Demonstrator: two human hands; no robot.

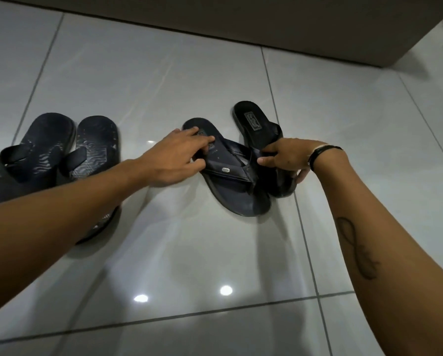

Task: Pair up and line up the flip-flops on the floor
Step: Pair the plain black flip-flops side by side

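Observation:
Two pairs of dark flip-flops lie on the glossy grey tile floor (164, 80). At the left, two patterned navy slides (48, 140) sit side by side, heels away from me; my left forearm crosses over them. In the middle lies a dark flip-flop (230, 176) with a small metal tag on its strap. My left hand (179, 155) rests with spread fingers on its heel end. Just right of it, a black flip-flop (256, 124) angles away, its toe end overlapping the first. My right hand (284, 158) grips this black one at the strap.
A dark wall base (241, 24) runs along the far edge of the floor, with a corner jutting out at the upper right. Open tile lies between me and the footwear, with bright light reflections (225, 290) on it.

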